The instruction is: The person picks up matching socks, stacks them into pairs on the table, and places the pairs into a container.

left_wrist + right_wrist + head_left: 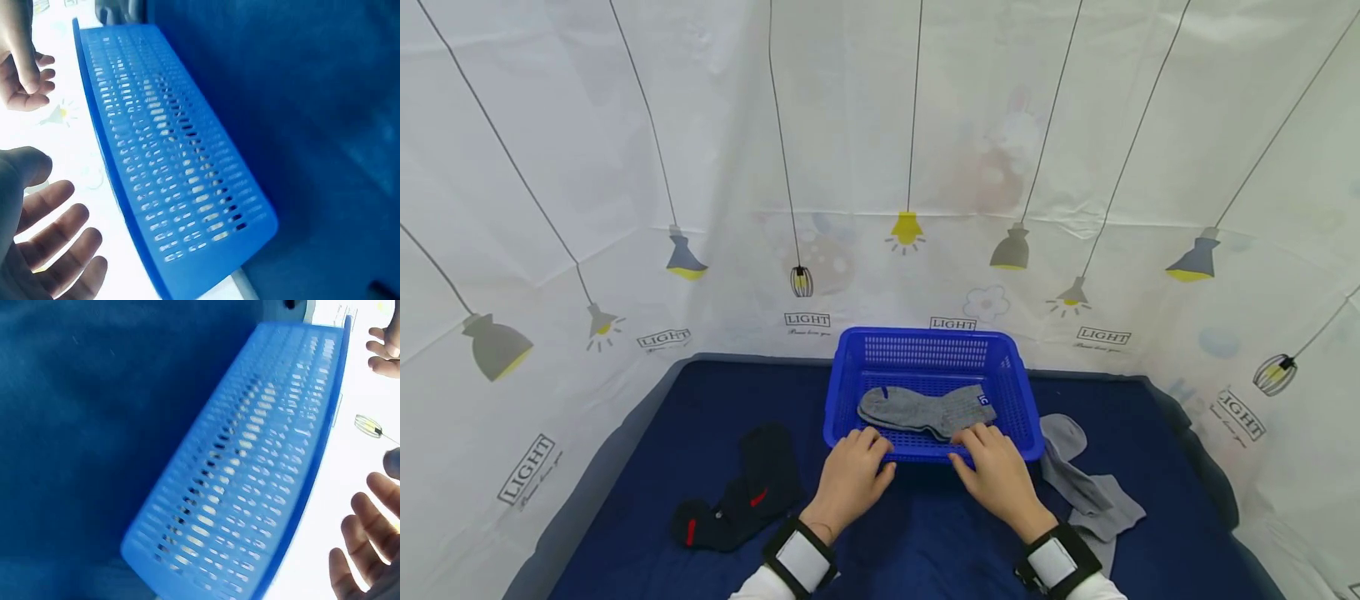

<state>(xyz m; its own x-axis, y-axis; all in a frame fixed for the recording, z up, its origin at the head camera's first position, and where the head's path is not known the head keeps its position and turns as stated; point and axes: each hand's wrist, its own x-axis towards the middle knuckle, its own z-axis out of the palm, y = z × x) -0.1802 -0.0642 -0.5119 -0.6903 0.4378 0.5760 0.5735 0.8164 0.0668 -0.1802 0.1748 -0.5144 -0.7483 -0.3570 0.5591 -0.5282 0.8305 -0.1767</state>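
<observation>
Navy cloth surface (925, 533), white lamp-print sheet (850, 150) behind. Head cam: grey knit socks (925, 410) lying in the blue perforated plastic basket (932, 335), long axis approx 9-to-3, cuff end at 3. Socks' middle is at 2 o'clock from L hand (852, 469), 10 from R hand (996, 473); R looks a bit nearer, contact unclear tbh. L wrist cam: fingers loosely spread, nothing held afaict, basket at 2ish. R wrist cam: similar loose spread, basket at 10ish.
</observation>
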